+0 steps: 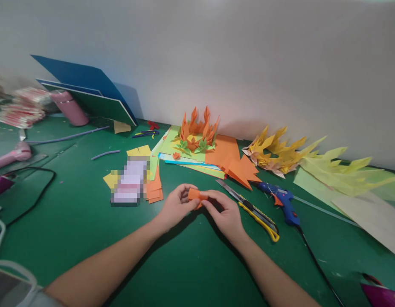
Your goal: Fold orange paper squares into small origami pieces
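Note:
Both hands meet over the green table (88, 221) near its middle. A small folded piece of orange paper (196, 195) is pinched between them. My left hand (175, 205) grips its left side with curled fingers and thumb. My right hand (225, 211) holds the right side, fingertips pressed on the fold. Just right of my right hand lies a yellow and black utility knife (253, 211) with its blade out.
A blue glue gun (282, 204) with a black cord lies right of the knife. Stacked coloured sheets carry orange paper flowers (199, 128). Yellow paper flowers (276, 153) and pale sheets (351, 179) lie right. Blue boards (85, 85), a pink bottle (69, 108) and a cable (34, 187) sit left.

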A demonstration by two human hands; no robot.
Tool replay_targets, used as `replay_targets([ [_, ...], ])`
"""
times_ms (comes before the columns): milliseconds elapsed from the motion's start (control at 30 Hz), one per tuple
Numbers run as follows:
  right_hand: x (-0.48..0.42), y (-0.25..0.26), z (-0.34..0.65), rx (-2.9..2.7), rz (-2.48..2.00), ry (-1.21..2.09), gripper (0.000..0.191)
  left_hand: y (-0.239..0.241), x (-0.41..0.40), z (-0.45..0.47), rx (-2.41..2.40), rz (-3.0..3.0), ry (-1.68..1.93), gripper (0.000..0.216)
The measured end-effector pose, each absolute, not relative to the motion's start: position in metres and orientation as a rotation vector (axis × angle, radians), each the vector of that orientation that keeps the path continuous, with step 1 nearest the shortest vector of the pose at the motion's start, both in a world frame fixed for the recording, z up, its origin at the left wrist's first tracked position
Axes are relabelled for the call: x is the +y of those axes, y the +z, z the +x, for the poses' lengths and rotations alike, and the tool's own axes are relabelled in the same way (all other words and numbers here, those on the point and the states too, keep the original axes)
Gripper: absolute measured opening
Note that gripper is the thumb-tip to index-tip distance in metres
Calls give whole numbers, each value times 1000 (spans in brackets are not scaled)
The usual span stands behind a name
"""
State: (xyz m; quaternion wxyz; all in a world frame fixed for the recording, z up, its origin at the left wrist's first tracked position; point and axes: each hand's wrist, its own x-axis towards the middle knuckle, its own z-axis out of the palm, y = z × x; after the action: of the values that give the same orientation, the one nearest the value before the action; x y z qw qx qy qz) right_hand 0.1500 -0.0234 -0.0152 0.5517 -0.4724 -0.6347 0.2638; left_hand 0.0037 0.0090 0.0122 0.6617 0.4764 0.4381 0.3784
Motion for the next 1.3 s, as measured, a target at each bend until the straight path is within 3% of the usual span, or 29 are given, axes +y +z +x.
replay_targets([
  [667, -23, -12, 151, -1530, -1103, 631, 5, 12, 13, 1, 962, 921, 814, 35],
  [800, -23, -15, 150, -1522, -1096, 629, 19, 12, 13, 1, 948, 900, 801, 34],
  [900, -24, -14, 151, -1538, -1113, 476, 23, 15, 12, 2, 991, 878, 808, 33],
  [1067, -25, -9, 153, -1697, -1205, 92, 5, 20, 10, 5, 1021, 862, 815, 30],
  [1300, -27, -6, 152, -1818, -1130, -70, 7, 18, 8, 6, 1052, 894, 814, 26],
])
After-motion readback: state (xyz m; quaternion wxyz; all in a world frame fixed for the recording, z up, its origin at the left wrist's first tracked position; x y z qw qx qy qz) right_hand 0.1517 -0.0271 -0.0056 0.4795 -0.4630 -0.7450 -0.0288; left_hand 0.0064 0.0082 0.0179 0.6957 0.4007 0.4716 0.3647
